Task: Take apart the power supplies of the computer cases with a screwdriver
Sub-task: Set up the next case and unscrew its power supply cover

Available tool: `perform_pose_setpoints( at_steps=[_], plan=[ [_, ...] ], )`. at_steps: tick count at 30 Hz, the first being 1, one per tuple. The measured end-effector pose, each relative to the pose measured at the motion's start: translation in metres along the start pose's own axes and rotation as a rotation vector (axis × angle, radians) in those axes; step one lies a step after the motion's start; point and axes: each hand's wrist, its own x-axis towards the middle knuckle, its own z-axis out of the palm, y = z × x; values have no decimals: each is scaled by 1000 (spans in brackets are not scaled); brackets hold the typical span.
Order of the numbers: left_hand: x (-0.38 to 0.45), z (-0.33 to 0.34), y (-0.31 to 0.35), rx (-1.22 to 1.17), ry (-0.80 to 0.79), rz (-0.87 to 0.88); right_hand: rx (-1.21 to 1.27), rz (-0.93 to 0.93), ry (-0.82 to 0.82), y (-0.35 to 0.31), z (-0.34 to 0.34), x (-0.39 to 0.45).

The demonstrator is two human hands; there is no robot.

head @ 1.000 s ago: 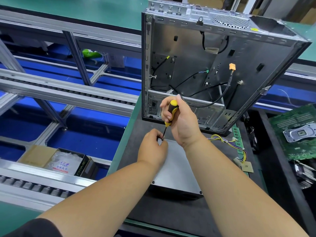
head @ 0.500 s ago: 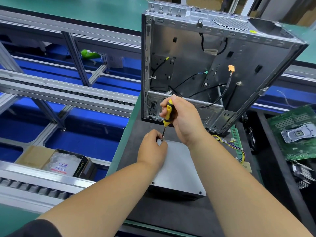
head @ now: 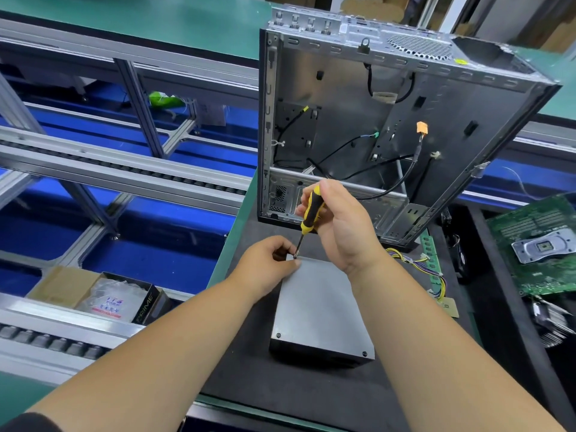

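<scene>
A grey metal power supply (head: 321,310) lies flat on the black mat in front of me, with a bundle of yellow and black wires (head: 414,263) trailing from its far right side. My right hand (head: 346,226) grips a yellow-and-black screwdriver (head: 310,213) held nearly upright, its tip on a screw at the box's far left corner. My left hand (head: 268,269) rests on that same corner, fingers curled around the shaft near the tip. Behind stands an open, emptied computer case (head: 389,126) with loose black cables inside.
A green circuit board (head: 536,244) with a metal socket lies at the right on a black mat, a heatsink (head: 551,325) below it. To the left run aluminium conveyor rails (head: 118,179) over blue flooring, with a cardboard box (head: 103,297) holding a plastic bag.
The view has shifted slightly. My right hand has turned a little on the screwdriver handle, while its tip stays on the same corner screw; my left hand stays put.
</scene>
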Motion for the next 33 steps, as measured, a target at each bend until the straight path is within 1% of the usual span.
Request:
perform_pose_setpoints(
  at_steps=[3,8,13,17,21,27,29,31,33],
  plan=[
    [0,1,-2,-22,1,-11,22,-9,-42,0,3,-1],
    [-2,7,-3,-72,10,-12,81,6,-50,0,9,-1],
    [0,7,-4,-62,12,4,-36,-12,-52,-1,11,-3],
    [0,8,-5,-75,9,-6,-131,27,-6,-7,11,-1],
    [0,8,-4,-52,5,-11,-229,4,18,-8,11,1],
    [0,7,-2,-2,15,-3,16,-5,-7,1,17,5],
    [0,6,-3,-12,14,2,4,-12,-33,1,18,4],
    [1,5,-5,-26,9,3,-85,-34,-28,1,18,1],
    [1,5,-6,-25,5,0,-105,-39,-15,1,16,0]
  ],
)
